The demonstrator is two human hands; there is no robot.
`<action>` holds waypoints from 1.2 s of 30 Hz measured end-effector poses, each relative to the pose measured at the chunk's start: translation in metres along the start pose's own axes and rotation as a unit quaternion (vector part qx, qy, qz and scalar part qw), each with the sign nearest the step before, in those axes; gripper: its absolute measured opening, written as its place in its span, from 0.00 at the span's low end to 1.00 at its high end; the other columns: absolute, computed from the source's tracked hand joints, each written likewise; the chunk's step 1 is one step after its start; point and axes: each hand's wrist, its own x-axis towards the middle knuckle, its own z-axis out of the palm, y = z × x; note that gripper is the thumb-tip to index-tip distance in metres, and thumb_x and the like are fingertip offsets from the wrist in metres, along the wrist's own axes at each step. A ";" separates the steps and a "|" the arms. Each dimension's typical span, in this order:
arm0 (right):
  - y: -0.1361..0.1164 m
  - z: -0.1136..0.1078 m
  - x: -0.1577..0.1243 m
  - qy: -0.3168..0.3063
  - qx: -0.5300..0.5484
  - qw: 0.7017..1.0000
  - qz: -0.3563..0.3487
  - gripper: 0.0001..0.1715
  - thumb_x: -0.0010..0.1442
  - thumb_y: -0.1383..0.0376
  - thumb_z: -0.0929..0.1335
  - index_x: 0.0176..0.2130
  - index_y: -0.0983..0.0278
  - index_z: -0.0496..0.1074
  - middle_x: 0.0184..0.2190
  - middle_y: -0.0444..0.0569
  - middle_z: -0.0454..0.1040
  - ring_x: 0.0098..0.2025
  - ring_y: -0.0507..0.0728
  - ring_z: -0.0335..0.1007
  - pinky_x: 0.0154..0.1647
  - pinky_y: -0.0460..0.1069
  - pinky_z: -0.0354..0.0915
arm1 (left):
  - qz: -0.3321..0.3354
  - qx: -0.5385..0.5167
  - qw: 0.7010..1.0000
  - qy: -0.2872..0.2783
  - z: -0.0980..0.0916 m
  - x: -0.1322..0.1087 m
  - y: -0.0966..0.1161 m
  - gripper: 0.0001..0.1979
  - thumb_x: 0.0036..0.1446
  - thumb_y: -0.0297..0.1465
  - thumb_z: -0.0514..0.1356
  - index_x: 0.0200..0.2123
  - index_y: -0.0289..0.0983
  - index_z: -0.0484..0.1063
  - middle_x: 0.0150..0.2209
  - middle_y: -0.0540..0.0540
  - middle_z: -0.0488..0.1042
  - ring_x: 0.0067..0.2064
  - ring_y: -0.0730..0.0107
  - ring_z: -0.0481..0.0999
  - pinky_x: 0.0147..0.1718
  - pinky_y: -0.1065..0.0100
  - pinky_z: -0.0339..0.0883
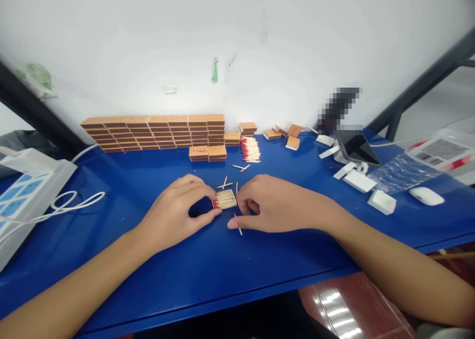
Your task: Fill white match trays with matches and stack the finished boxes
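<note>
My left hand [181,205] grips the left end of a small matchbox tray [234,198] between thumb and fingertips. Inside the tray lie several matches [224,199], their red heads toward my left hand. Just right of the tray is my right hand [267,205], with its fingers curled and its thumb apart from them. A loose match [240,230] lies on the table, partly covered by the right thumb. Another match [236,186] shows beside the right index finger. Crossed loose matches [224,184] lie behind the tray.
Stacked matchboxes [156,133] line the wall, with two matchboxes [208,153] in front. A pile of matches [250,150] sits behind my hands. Loose box parts [293,142] lie farther right. A power strip [25,195] is at left; a phone [358,148], chargers [381,202] and a white case [426,195] at right.
</note>
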 end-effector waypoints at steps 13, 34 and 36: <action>0.000 0.002 -0.003 -0.012 -0.008 1.000 -0.027 0.11 0.75 0.63 0.65 0.41 0.64 0.74 0.46 0.52 0.78 0.41 0.57 0.75 0.42 0.51 0.64 | 0.006 -0.021 1.000 -0.005 0.002 0.001 -0.002 0.04 0.66 0.31 0.67 0.41 0.39 0.76 0.45 0.46 0.82 0.49 0.61 0.78 0.51 0.58 0.74; 0.017 0.017 0.018 0.112 -0.037 0.992 -0.049 0.05 0.72 0.66 0.68 0.46 0.64 0.74 0.45 0.50 0.71 0.36 0.53 0.69 0.38 0.49 0.63 | 0.017 -0.020 1.000 -0.001 -0.001 0.002 0.002 0.01 0.66 0.30 0.66 0.40 0.40 0.77 0.44 0.46 0.83 0.49 0.60 0.80 0.50 0.57 0.75; 0.017 0.018 0.018 0.105 -0.040 0.992 -0.048 0.05 0.72 0.67 0.67 0.45 0.65 0.74 0.46 0.51 0.71 0.37 0.54 0.71 0.39 0.49 0.64 | 0.017 -0.021 1.000 -0.003 0.000 0.002 0.003 0.01 0.66 0.29 0.66 0.40 0.39 0.77 0.44 0.46 0.83 0.49 0.60 0.79 0.50 0.57 0.75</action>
